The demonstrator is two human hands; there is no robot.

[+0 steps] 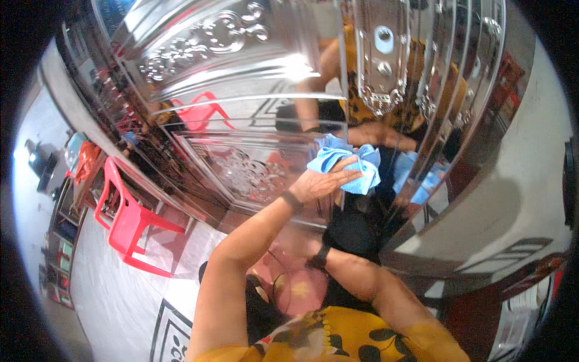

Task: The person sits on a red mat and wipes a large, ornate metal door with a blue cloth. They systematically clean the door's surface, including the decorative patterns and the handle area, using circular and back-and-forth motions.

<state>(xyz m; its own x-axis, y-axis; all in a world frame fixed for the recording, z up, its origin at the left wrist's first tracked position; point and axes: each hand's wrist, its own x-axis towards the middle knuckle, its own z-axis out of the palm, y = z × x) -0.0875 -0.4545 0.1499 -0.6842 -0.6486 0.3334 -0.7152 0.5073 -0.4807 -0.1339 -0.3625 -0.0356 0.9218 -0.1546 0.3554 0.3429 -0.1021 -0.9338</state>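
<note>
My left hand (323, 178) holds a crumpled light blue cloth (368, 169) against a polished metal door (253, 108), close to the vertical seam beside its lock strip. A dark band circles the left wrist. My right hand (307, 246) is motion-blurred, lower down in front of my body, and its fingers cannot be made out. It also wears a black wristband. Beneath it lies a pink surface with a yellow flower print (298, 289), partly covered by my arms. The mirror-like door reflects my arms, my patterned yellow top and the cloth.
Raised scroll ornament (249, 167) covers the door panels, and a keyhole plate (384, 40) sits high on the right strip. To the left, a pink plastic chair (131, 221) stands on the pale tiled floor (113, 289). An orange bag (86, 160) rests behind it.
</note>
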